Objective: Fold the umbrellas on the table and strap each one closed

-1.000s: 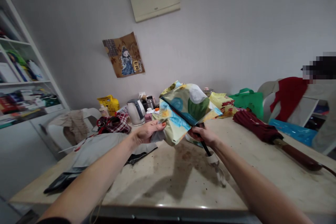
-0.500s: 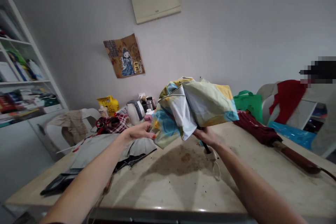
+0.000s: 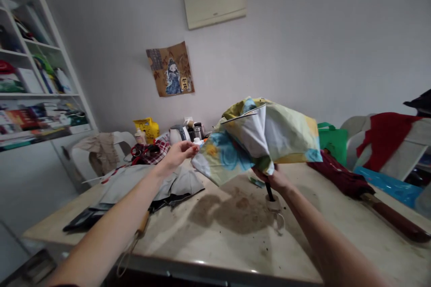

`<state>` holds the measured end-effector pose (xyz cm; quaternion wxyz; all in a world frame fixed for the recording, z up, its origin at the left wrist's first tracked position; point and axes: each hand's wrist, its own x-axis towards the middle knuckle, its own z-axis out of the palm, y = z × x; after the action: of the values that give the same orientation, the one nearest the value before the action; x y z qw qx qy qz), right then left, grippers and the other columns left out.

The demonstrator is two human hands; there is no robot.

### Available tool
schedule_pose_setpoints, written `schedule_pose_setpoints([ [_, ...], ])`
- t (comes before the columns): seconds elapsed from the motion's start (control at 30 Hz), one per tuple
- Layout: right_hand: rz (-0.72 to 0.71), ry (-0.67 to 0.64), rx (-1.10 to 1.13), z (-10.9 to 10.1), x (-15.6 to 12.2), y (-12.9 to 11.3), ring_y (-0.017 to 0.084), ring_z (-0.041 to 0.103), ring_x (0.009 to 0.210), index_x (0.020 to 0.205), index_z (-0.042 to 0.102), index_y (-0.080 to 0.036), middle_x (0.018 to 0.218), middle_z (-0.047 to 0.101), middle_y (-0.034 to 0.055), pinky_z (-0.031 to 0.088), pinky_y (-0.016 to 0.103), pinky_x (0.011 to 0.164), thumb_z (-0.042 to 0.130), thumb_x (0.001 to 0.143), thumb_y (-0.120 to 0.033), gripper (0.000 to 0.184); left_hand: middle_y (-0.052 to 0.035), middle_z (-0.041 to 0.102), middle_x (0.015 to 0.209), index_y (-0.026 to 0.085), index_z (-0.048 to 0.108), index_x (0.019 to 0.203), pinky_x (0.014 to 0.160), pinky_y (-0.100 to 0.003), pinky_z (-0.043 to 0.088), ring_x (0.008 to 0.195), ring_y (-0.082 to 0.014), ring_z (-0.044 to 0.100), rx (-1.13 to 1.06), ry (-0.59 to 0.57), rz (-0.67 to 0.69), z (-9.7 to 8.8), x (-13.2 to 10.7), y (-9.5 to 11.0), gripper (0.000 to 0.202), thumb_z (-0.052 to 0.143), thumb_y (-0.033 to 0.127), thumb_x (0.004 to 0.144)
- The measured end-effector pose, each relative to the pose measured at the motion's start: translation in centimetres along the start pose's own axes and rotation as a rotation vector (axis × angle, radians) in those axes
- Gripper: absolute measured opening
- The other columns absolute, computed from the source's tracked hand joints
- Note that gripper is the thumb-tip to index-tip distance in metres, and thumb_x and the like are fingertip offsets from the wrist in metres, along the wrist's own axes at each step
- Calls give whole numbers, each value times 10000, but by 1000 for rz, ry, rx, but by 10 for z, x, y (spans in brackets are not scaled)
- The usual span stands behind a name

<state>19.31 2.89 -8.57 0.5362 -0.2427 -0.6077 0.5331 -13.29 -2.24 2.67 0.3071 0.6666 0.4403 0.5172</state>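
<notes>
A yellow, blue and white patterned umbrella (image 3: 229, 152) is held above the table with its canopy loose and partly folded. My right hand (image 3: 278, 179) is closed around its dark shaft just under the canopy, and the fabric hides some of the fingers. The pale handle end (image 3: 273, 204), with a thin cord loop, points down close to the tabletop. My left hand (image 3: 182, 152) pinches the outer edge of a canopy panel at the left, stretching it sideways. Beneath that arm lies a grey umbrella (image 3: 134, 184) with a wooden handle (image 3: 143, 223).
Dirt specks mark the pale table (image 3: 202, 242). A maroon umbrella (image 3: 340, 175) with a brown handle lies at the right, near a green bag (image 3: 333, 143) and a blue packet (image 3: 387, 184). Behind stand a kettle (image 3: 178, 134), a yellow bag (image 3: 148, 129) and plaid cloth (image 3: 161, 150).
My left hand has drawn the panel outward, so the canopy's left side spreads wider. The right hand keeps its hold on the shaft. The whole view has shifted leftward.
</notes>
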Motion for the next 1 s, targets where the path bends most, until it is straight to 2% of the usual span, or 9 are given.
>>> schedule_pose_setpoints([
  [0.07,-26,34,1,3,0,-1,42,225,388,477,398,-199,403,325,-61,108,227,392,724,635,-407,418,-35,677,809,147,616,902,664,-245,490,713,-132,617,-14,122,73,6,-2,8,536,786,580,637],
  [0.13,-36,47,22,7,-1,-5,39,236,380,478,424,-187,399,332,-56,107,220,381,719,647,-392,397,-46,681,883,157,610,976,710,-259,510,792,-150,638,8,171,179,14,-6,18,507,752,558,702],
  [0.3,-7,22,195,11,-4,-19,21,183,400,568,433,-186,519,377,-51,115,172,320,673,677,-359,315,-67,672,952,147,632,971,803,-277,509,871,-166,637,21,90,310,35,-21,41,386,737,457,767],
  [0.43,51,-20,585,3,-1,-24,14,161,423,647,431,-187,593,389,-61,156,104,279,700,661,-236,274,-52,668,878,142,653,906,746,-261,501,788,-140,613,-58,64,226,49,-27,29,359,745,453,753],
  [0.53,61,-38,668,-4,0,-22,12,194,420,672,426,-185,609,402,-65,211,71,278,671,685,-188,245,-38,661,800,143,647,881,663,-253,482,714,-132,595,-98,77,82,57,-29,9,407,751,501,717],
  [0.7,69,-149,871,-9,0,-18,1,205,395,689,394,-186,612,398,-82,267,39,307,620,771,-148,243,-54,675,862,138,618,899,639,-243,455,724,-129,602,-168,75,-149,70,-34,-20,482,777,517,647],
  [0.8,-15,-110,689,-7,-1,-21,13,165,409,667,386,-191,606,376,-79,221,53,293,618,762,-209,250,-51,668,863,138,612,912,636,-245,447,715,-126,598,-166,75,-212,75,-37,-29,483,782,493,632],
  [0.93,-156,91,-32,0,0,-21,36,169,406,610,387,-206,565,353,-66,180,139,291,540,810,-400,318,-55,667,883,140,616,911,647,-248,446,724,-125,599,-178,95,-215,76,-38,-32,444,772,458,642],
  [1.0,-184,167,-245,0,1,-20,42,232,396,585,408,-197,525,355,-66,222,166,325,525,859,-414,369,-53,671,881,141,623,899,646,-247,447,721,-126,602,-199,103,-214,74,-38,-31,433,781,440,629],
])
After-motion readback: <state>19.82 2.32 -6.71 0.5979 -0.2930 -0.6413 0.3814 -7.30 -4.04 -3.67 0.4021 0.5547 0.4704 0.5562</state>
